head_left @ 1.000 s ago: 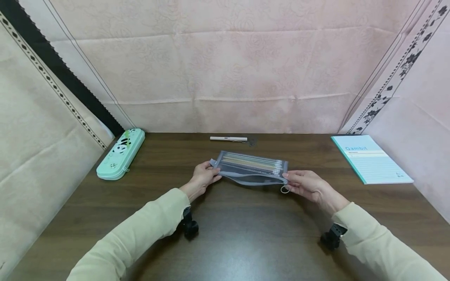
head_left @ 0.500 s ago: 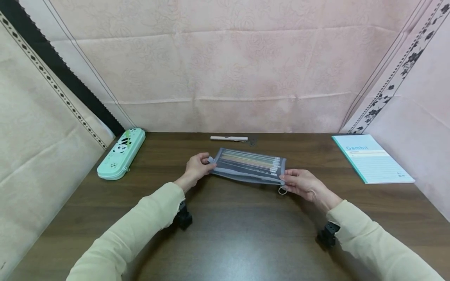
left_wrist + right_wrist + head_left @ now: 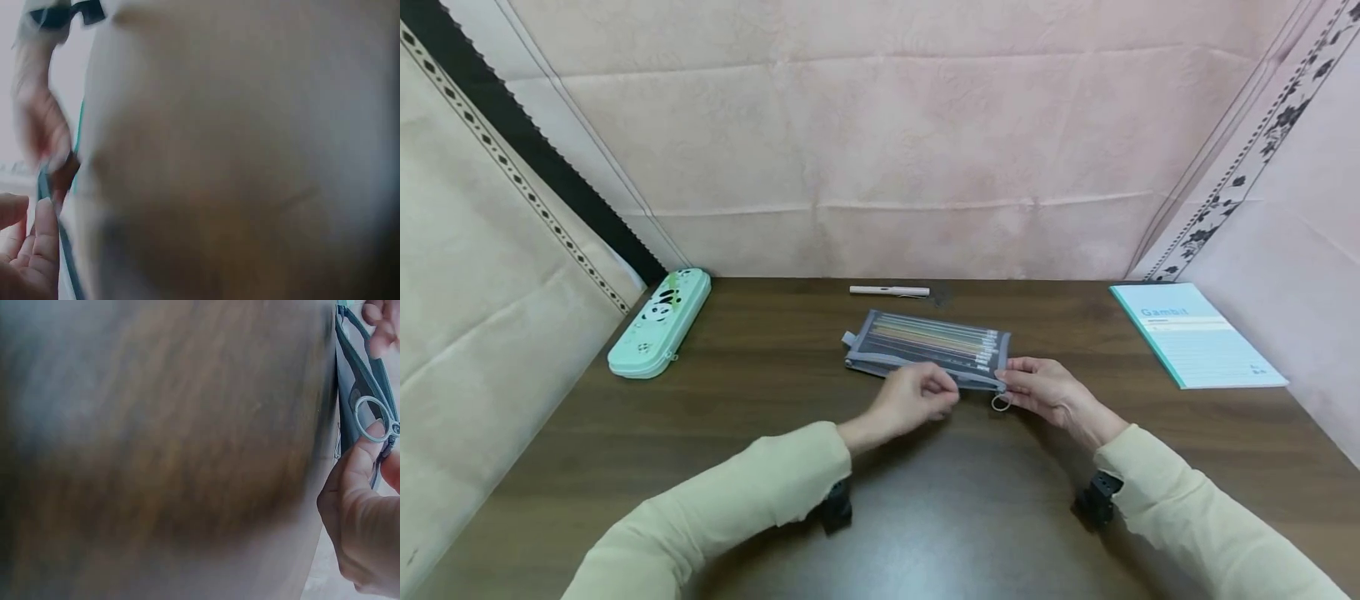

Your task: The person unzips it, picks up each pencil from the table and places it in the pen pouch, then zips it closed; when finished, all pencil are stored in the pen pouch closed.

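A grey see-through zipper pouch [image 3: 925, 343] with several slim pens inside lies on the table. My right hand [image 3: 1051, 396] pinches its right front corner, by the zipper end where a ring pull [image 3: 357, 415] hangs. In the right wrist view the two zipper edges [image 3: 357, 359] stand apart, so the mouth is open. My left hand [image 3: 917, 393] hovers at the middle of the pouch's front edge, fingers loosely bent with nothing between them. The left wrist view shows its fingers [image 3: 45, 244] beside the pouch's edge.
A white pen [image 3: 889, 291] lies behind the pouch near the table's back edge. At the left stands a mint pencil case [image 3: 651, 337] with panda pictures. A pale blue notebook [image 3: 1198, 337] lies at the right. Cloth walls [image 3: 880, 150] close off the back and sides.
My left hand has let go of the pouch's left end and moved right along its front edge. The pouch has turned flatter on the table; my right hand keeps its pinch.
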### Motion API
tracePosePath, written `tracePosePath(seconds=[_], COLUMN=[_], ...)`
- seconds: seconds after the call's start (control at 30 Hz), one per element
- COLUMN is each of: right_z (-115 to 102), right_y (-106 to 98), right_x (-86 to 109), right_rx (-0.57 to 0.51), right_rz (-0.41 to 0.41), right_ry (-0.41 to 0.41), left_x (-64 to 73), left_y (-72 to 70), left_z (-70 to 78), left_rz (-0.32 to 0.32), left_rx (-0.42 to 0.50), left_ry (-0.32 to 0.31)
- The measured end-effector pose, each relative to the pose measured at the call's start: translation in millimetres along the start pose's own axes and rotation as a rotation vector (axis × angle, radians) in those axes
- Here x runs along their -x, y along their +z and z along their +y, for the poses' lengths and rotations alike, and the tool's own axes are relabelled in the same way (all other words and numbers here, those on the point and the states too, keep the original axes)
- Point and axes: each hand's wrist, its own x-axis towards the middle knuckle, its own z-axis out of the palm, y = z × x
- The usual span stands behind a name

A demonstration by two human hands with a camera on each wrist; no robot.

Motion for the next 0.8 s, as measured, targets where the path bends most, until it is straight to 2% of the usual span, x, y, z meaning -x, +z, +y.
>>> tracePosePath(seconds=[0.07,0.13,0.23,0.33,0.57,0.7,0.8], right_z=[0.4,0.8,1.0,0.7,1.4,1.3,1.7], right_y=[1.3,2.4,3.3,3.5,5.1,7.3,7.3], right_x=[-0.4,-0.2,0.7,1.7,1.5,2.2,3.2], right_rx=[0.009,0.025,0.027,0.011,-0.009,0.0,-0.002], right_rz=[0.005,0.013,0.016,0.005,-0.012,-0.003,0.006], right_ry=[0.001,0.003,-0.004,-0.024,-0.039,-0.041,-0.033], left_x=[0.6,-0.4,-3.0,-5.3,-7.1,-5.4,-2.6], left_y=[15.5,27.6,41.0,50.2,64.0,65.7,64.4], left_z=[1.8,2.8,4.5,7.4,9.7,8.6,7.9], left_rz=[-0.05,-0.07,-0.072,-0.058,0.021,0.068,0.082], left_rx=[0.07,0.151,0.261,0.329,0.383,0.423,0.468], left_ry=[-0.073,-0.143,-0.239,-0.291,-0.33,-0.347,-0.331])
